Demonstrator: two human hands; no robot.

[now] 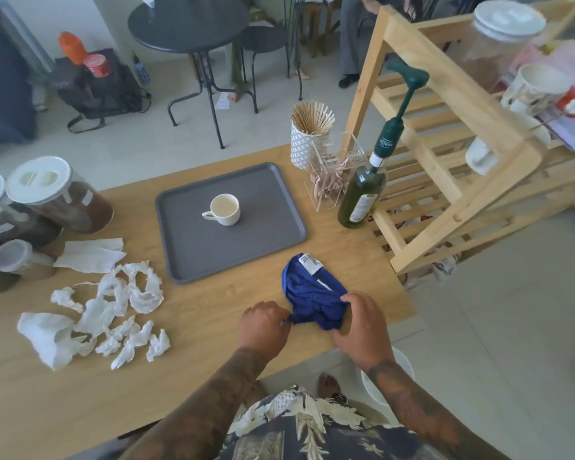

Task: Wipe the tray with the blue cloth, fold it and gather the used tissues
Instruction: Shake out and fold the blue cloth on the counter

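Observation:
A blue cloth [309, 293] lies bunched on the wooden table near its front edge, its white label facing up. My left hand [264, 325] pinches the cloth's near left corner. My right hand [362, 322] grips the cloth's right side with curled fingers. Beyond the cloth sits a grey tray [266, 242] with a white cup [224, 210] standing in its middle. Several crumpled white tissues [113, 313] lie scattered on the table to the left of my hands.
Lidded jars [52, 194] of brown powder stand at the far left. A holder of wooden sticks [309, 134], a clear box [334, 175] and a green pump bottle [365, 190] stand right of the tray. A wooden rack [445, 134] flanks the table's right edge.

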